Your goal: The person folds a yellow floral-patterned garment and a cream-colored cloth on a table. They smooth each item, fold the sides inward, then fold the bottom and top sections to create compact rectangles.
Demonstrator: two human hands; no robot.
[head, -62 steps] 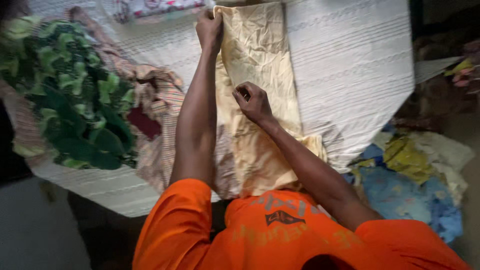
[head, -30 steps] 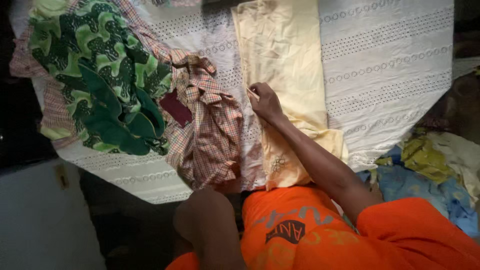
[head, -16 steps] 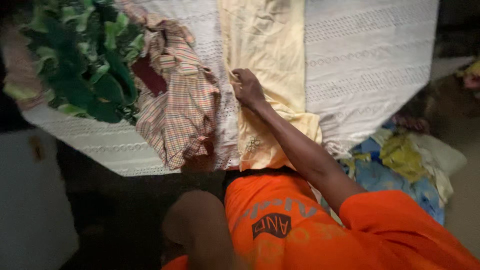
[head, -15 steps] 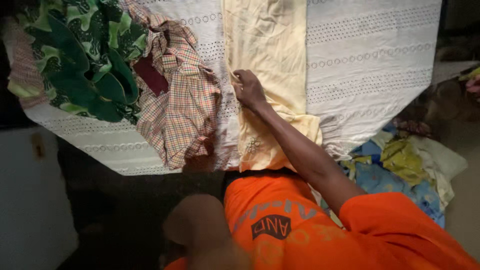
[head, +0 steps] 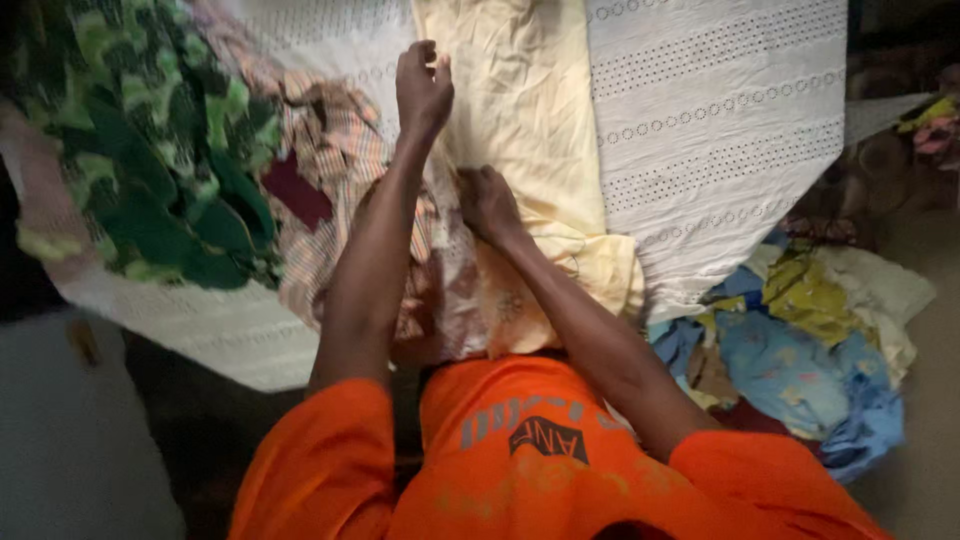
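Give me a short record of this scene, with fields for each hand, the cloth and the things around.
left hand: reaching far, fingers on the cloth's left edge
right hand: pressed flat on the cloth, nearer the body
pale yellow cloth: spread lengthwise over a white cover
left side: checked garment, green patterned fabric
floor, right: heap of clothes

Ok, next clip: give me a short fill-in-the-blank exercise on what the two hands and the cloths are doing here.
1. Both hands rest on a pale ____ cloth laid over the white eyelet sheet.
2. The ____ hand reaches farther up the cloth than the other hand.
3. Beside the left forearm lies a ____ patterned garment, next to a green leafy print.
4. A heap of blue and yellow clothes lies on the person's ____ side.

Missing words: yellow; left; checked; right
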